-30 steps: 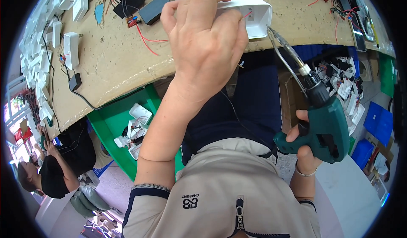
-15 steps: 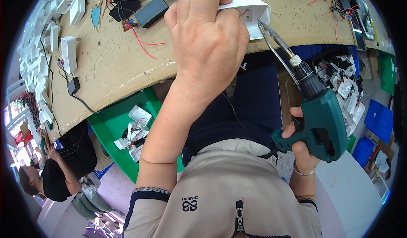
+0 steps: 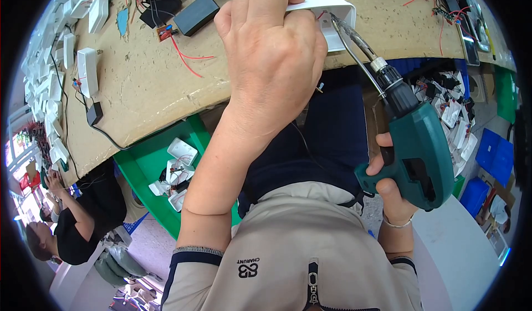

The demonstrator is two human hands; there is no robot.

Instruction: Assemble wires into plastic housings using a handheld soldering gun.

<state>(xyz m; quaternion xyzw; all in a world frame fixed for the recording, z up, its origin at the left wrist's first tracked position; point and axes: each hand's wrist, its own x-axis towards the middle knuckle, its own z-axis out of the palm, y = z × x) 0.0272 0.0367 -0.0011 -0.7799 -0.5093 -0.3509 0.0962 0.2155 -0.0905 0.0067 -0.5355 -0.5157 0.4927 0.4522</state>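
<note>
My left hand is closed around a white plastic case, whose open side faces me at the table's edge. Inside the case, a short red wire shows beside my fingers. My right hand grips a dark green soldering gun by its handle, one finger by the black trigger. The gun's metal tip reaches into the case, close to the red wire; whether they touch I cannot tell. My left hand hides the case's other end and whatever the fingertips hold there.
On the worktable lie a black box, a small circuit board with red wires, and a white adapter case. White cases pile up at far left. Below sits a green bin; a co-worker is at left.
The soldering gun's tip has moved left and upward, further into the white case and closer to the red wire. My left hand and the case have barely moved.
</note>
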